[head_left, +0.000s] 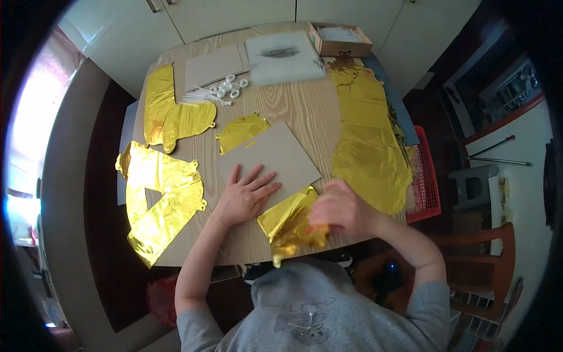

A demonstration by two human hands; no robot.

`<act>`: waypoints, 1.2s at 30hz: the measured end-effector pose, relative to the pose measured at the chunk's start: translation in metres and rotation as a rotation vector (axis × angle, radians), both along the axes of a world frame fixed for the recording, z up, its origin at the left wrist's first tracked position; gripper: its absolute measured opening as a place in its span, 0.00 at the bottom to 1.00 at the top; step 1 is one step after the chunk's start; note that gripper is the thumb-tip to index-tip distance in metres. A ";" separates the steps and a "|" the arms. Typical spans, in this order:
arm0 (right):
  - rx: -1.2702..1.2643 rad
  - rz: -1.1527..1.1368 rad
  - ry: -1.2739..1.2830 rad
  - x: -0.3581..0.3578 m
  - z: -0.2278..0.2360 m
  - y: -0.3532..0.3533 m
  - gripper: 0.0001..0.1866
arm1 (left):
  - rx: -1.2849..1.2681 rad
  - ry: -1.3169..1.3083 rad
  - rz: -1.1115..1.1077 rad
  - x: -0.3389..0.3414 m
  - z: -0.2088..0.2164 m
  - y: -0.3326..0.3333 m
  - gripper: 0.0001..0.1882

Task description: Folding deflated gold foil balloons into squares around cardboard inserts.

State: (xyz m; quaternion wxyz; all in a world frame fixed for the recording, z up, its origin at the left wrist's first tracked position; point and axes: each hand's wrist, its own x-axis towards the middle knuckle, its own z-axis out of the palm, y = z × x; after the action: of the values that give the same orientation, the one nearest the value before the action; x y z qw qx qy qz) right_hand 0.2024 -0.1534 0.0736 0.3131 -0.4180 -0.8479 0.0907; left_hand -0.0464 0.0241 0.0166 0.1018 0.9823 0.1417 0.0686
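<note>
A grey cardboard sheet (287, 155) lies aslant on top of a flat gold foil balloon (280, 226), whose far end (240, 130) shows beyond the sheet. My left hand (245, 196) is open, pressing on the sheet's near left part with its fingers spread. The balloon's near part comes out from under the sheet, creased, toward the table's front edge. My right hand (341, 210) is closed on the right side of that near part, fingers curled and blurred by motion; the fingertips are partly hidden.
More flat gold foil balloons lie at far left (182, 120), near left (176, 182) and right (372, 141). White rings and sticks (226, 91), another cardboard sheet (214, 64), a translucent plastic packet (284, 57) and a cardboard box (341, 44) lie farther back. A red basket (427, 176) stands beside the table.
</note>
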 end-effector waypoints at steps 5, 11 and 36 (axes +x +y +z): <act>-0.032 -0.118 0.166 0.000 -0.010 0.090 0.11 | -0.183 -0.042 0.030 -0.002 0.000 0.006 0.21; -0.262 -0.193 0.164 0.009 -0.038 0.170 0.14 | -0.537 -0.225 0.062 0.006 0.005 0.011 0.24; -0.040 -0.236 0.097 -0.002 -0.090 0.139 0.10 | -0.155 -0.345 0.578 -0.063 0.011 -0.045 0.20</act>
State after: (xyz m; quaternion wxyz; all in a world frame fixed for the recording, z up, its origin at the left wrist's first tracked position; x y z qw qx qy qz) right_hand 0.2009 -0.0148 -0.0161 0.3538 -0.5163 -0.7747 0.0899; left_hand -0.1090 -0.0206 0.0279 0.1749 0.8648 0.3997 0.2485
